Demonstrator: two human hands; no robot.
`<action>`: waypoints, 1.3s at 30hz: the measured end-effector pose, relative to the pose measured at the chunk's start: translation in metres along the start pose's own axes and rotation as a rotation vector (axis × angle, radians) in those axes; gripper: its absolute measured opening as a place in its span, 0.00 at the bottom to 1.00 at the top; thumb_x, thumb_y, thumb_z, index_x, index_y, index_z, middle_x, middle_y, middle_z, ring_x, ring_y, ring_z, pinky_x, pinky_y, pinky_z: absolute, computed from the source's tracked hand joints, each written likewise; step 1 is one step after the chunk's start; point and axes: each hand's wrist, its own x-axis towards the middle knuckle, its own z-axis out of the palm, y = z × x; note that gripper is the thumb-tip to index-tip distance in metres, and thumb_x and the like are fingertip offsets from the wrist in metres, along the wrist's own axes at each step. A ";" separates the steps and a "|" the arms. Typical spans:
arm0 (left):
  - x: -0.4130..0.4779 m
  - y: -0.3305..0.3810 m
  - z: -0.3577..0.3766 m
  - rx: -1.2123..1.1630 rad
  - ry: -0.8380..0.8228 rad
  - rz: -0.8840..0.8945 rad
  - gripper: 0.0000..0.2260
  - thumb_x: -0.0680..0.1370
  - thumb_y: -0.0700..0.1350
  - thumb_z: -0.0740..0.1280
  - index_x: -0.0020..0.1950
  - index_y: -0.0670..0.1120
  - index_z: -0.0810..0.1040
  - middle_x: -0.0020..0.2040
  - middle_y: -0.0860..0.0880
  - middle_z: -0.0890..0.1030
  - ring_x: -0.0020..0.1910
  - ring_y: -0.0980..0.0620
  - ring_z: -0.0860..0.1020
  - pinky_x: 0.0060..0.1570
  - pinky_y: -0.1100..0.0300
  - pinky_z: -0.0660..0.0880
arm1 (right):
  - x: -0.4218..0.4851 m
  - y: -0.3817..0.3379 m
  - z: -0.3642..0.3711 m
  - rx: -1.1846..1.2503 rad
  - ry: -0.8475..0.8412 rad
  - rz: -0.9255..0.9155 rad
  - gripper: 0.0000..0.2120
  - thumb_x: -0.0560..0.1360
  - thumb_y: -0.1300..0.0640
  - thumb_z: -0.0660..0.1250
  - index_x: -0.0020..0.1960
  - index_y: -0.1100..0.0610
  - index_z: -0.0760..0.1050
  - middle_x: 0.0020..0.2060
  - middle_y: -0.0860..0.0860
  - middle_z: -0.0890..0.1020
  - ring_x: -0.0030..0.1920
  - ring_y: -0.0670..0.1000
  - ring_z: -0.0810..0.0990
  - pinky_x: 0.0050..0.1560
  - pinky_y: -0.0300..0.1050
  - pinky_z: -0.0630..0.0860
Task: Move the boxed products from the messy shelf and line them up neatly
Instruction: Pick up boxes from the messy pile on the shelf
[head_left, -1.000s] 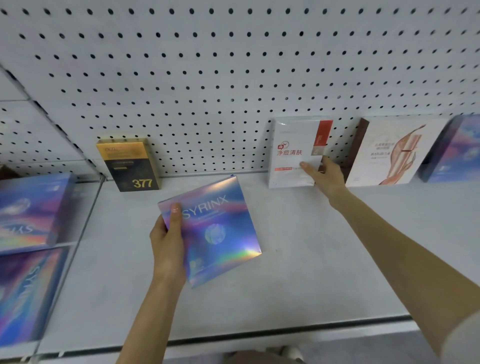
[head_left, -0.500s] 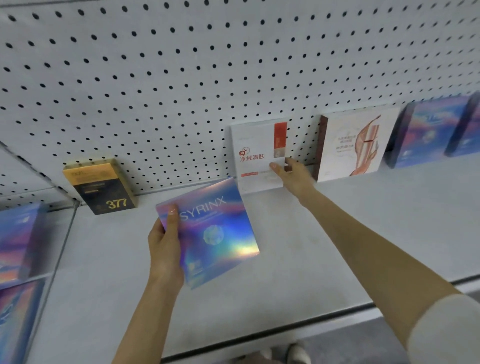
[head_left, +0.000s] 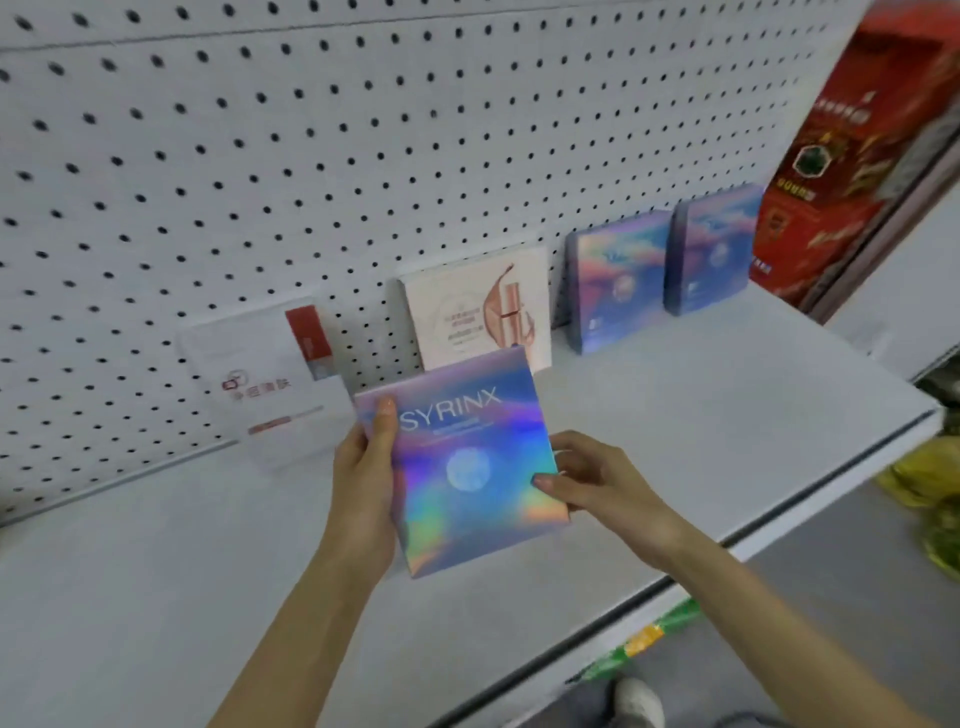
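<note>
A white metal pegboard back wall (head_left: 322, 171) dotted with dark holes is filling the upper part of the view, and a flat pale grey shelf board (head_left: 675, 415) is running out from its foot. At the far right a tall red carton with gold lettering (head_left: 852, 166) is standing on end at the shelf's end. Along the back wall, boxes are standing in a row: two iridescent blue-violet boxes (head_left: 615, 283) (head_left: 714, 249) side by side near the red carton, then a cream box with a pink swirl print (head_left: 467, 312), then, with a gap between, a white box with a red tab and red characters (head_left: 265, 384), which is leaning back against the pegboard.

In front of that row, above the shelf board, a holographic square box printed SYRINX (head_left: 462, 462) is being held face up and tilted. The left hand (head_left: 363, 499) is wrapping its left edge, thumb pressed on the front face and the fingers hidden behind. The right hand (head_left: 597, 483) is pinching the right edge, thumb tip on the front near the lower corner.

Below the shelf lip, yellow-green packets (head_left: 930, 499) are blurring at the right edge.
</note>
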 end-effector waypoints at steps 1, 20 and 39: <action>0.001 -0.009 0.022 -0.004 -0.019 -0.004 0.16 0.80 0.52 0.60 0.54 0.40 0.76 0.41 0.47 0.85 0.37 0.50 0.84 0.31 0.59 0.79 | 0.000 0.004 -0.022 0.007 0.018 -0.025 0.14 0.70 0.54 0.74 0.54 0.55 0.79 0.46 0.59 0.84 0.42 0.55 0.79 0.42 0.50 0.73; 0.088 -0.103 0.343 1.162 -0.032 0.666 0.27 0.78 0.46 0.66 0.75 0.48 0.62 0.69 0.47 0.67 0.68 0.51 0.66 0.65 0.61 0.64 | 0.106 0.025 -0.440 0.024 0.212 -0.146 0.21 0.65 0.49 0.76 0.55 0.56 0.79 0.47 0.48 0.86 0.45 0.45 0.82 0.41 0.40 0.78; 0.170 -0.145 0.394 1.818 0.008 0.918 0.32 0.69 0.54 0.75 0.69 0.45 0.73 0.73 0.44 0.67 0.68 0.41 0.71 0.65 0.43 0.68 | 0.219 0.045 -0.459 -0.131 0.282 -0.138 0.17 0.71 0.67 0.73 0.57 0.59 0.74 0.46 0.47 0.80 0.38 0.34 0.77 0.40 0.27 0.72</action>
